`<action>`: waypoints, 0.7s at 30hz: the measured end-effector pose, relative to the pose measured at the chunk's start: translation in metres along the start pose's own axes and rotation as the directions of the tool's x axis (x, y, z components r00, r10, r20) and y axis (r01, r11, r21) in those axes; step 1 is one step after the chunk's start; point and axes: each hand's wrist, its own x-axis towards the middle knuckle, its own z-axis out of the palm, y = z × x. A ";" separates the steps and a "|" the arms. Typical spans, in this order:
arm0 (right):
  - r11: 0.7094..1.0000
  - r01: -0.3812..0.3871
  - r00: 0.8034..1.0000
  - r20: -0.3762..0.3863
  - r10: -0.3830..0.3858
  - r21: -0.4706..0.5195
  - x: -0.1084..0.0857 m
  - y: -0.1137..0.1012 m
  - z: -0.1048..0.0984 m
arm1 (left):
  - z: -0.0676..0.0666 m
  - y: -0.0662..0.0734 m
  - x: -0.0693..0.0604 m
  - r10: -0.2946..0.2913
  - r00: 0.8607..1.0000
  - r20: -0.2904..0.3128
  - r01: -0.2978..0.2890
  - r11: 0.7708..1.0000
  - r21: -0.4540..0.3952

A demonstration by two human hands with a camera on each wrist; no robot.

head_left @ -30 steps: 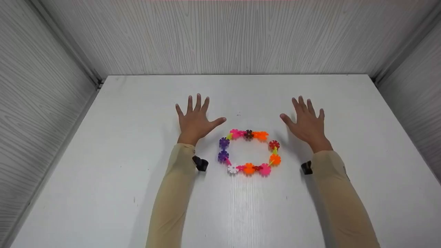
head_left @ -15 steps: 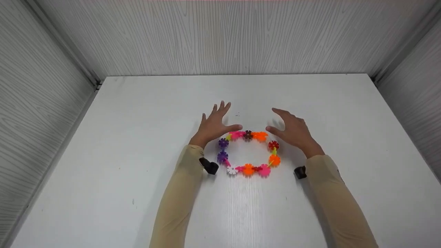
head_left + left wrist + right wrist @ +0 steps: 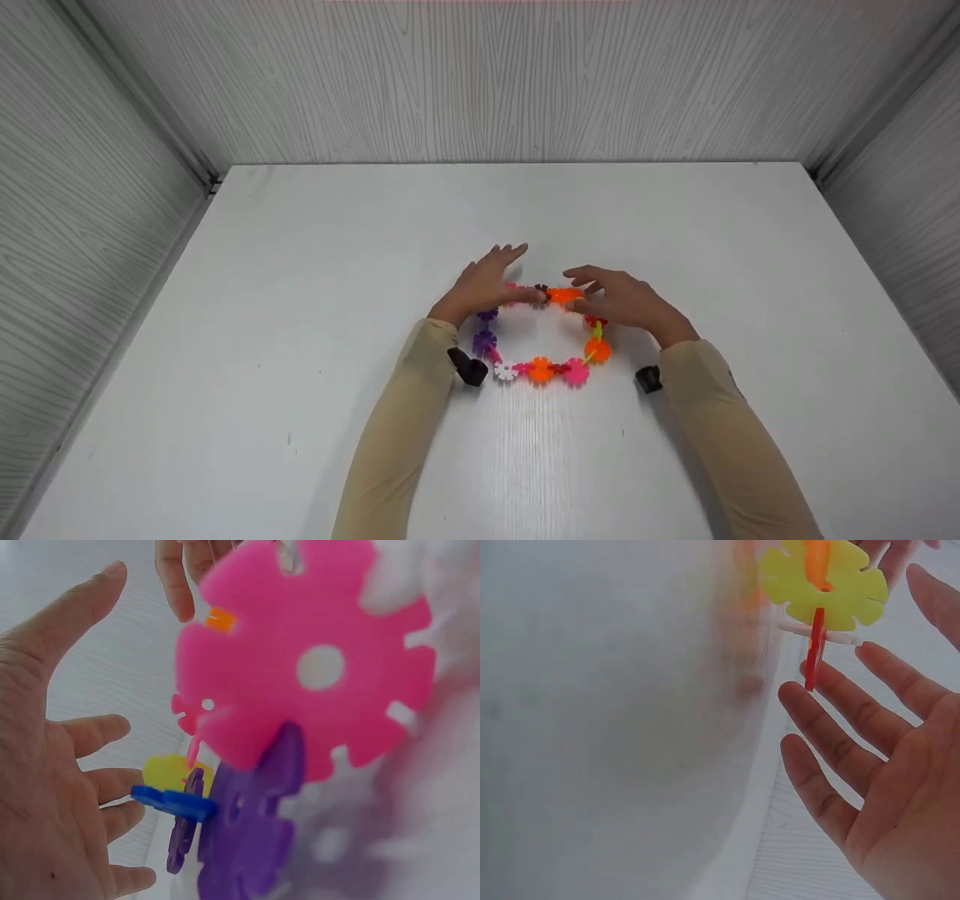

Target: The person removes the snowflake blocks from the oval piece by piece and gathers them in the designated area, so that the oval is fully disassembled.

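Note:
A ring-shaped chain of notched plastic snowflake discs lies on the table, in orange, pink, white, purple, yellow, red and brown; its near side shows an orange disc (image 3: 540, 370). My left hand (image 3: 480, 289) hovers at the far left side of the chain, thumb over the pink and brown discs, fingers loosely spread. Opposite it, my right hand (image 3: 626, 300) reaches over the far right part, near the orange end piece (image 3: 562, 295) and partly covering a red disc. In the left wrist view a pink disc (image 3: 262, 667) looms close; in the right wrist view a yellow disc (image 3: 832, 585) sits beyond the loosely bent fingers.
The white tabletop (image 3: 225, 337) extends around the chain. A grey wood-grain panel (image 3: 480, 82) rises behind it, with side panels left and right. Small black wrist cameras are worn at both sleeves, the left one (image 3: 469, 367) near the white disc (image 3: 505, 371).
Both hands have come inward from either side, closing in over the far side of the chain. Their fingers have gone from widely spread to more bent. The chain appears to lie in place.

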 end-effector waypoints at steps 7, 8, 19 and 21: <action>0.999 0.017 0.998 0.064 -0.018 0.029 0.000 -0.002 0.000 | 0.009 0.001 0.004 0.002 1.000 0.007 -0.001 0.997 -0.079; 0.999 0.018 0.997 0.069 -0.020 0.031 0.000 -0.002 0.000 | 0.010 0.001 0.005 0.001 1.000 0.008 0.000 0.997 -0.081; 0.999 0.024 0.992 0.121 -0.029 0.042 0.001 0.000 0.001 | 0.018 0.005 0.011 -0.017 0.996 0.092 0.018 1.000 -0.016; 0.999 0.026 0.993 0.117 -0.030 0.037 0.002 -0.001 0.002 | 0.019 0.006 0.012 -0.019 0.994 0.110 0.022 0.999 -0.032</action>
